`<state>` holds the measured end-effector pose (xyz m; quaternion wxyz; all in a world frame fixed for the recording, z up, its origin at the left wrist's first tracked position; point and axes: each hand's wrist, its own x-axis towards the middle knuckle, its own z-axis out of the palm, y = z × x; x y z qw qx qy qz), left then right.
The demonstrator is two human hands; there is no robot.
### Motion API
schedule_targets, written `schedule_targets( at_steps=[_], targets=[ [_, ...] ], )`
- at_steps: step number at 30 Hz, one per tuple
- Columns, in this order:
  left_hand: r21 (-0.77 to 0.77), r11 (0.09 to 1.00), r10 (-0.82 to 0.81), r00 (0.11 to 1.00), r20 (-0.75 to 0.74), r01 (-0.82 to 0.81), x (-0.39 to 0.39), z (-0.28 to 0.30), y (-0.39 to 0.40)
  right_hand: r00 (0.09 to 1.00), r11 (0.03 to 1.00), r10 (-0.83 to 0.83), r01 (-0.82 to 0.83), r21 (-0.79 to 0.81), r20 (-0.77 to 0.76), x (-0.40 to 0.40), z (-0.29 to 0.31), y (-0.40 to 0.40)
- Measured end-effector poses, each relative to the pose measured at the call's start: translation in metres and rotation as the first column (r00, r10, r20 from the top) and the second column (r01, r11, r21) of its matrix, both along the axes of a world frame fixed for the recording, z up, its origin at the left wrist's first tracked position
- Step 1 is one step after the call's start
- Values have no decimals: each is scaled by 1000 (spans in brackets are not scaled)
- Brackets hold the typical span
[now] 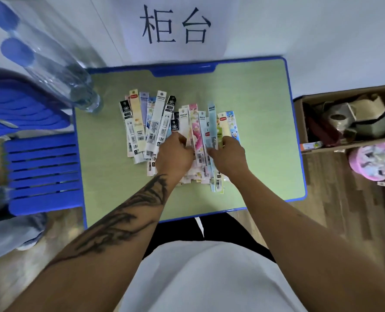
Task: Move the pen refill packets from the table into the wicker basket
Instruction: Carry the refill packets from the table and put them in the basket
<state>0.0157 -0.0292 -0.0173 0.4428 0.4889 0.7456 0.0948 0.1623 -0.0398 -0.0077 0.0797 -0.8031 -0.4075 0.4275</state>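
Pen refill packets (164, 127) lengthwise away from viewer, both hands gripping

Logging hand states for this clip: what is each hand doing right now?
Left hand: fingers curled, gripping the pen refill packets.
Right hand: fingers curled, gripping packets on the same pile's other side.

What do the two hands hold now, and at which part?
Both the left hand and the right hand grip the pen refill packets near their lower halves.
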Motion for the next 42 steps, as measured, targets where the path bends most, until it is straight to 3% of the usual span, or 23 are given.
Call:
schedule_targets(
  at_steps=[5, 11, 21, 30, 42],
  targets=[
    [50, 999, -24, 996, 88, 19, -1, 13, -9, 988, 987, -135, 141, 73, -76, 15, 11, -18],
    [14, 1000, -14, 953, 302, 11, 34, 40, -19, 928, 932, -285, 327, 156, -240, 47, 43, -49],
    [-44, 965, -192, 810, 555, 259, 187, 99, -93, 695, 702, -498, 674, 229, -519, 167, 89, -170],
    [5, 794, -481, 623, 617, 608, 367, 135, -256, 364, 378, -573, 912, 158, -734, 314, 116, -366],
    [-45, 534, -670, 455, 586, 844, 525, 134, -386, 88, 31, -541, 996, 84, -836, 444, 113, -514]
  ],
)
